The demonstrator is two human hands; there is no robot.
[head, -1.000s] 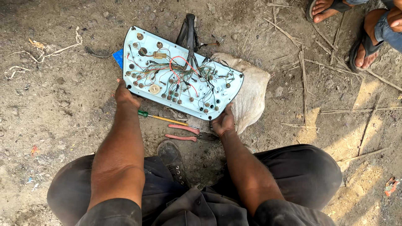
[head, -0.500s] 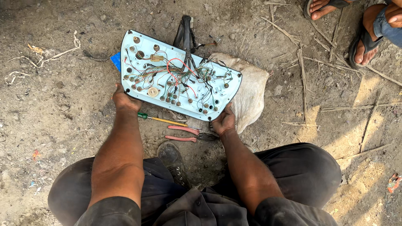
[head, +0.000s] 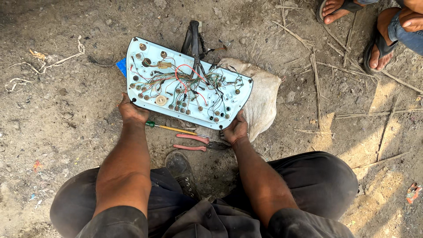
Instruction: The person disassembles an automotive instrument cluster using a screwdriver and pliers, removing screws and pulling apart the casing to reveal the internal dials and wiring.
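- Left hand (head: 131, 111) and right hand (head: 235, 130): fingers clamp the near edge of the panel (head: 150, 94), pale blue, flat, tangled with thin wires.
- Red-handled pliers (head: 196, 143) lie on dusty ground just beneath.

Bare, dusty dirt ground (head: 66, 132) strewn with dry twigs (head: 315, 75) and pebbles, sunlight patching the right side.

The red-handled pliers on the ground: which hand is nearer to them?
Right. The right hand grips the panel edge just above and beside the pliers head. The left hand holds the panel's other end, farther from the handles.
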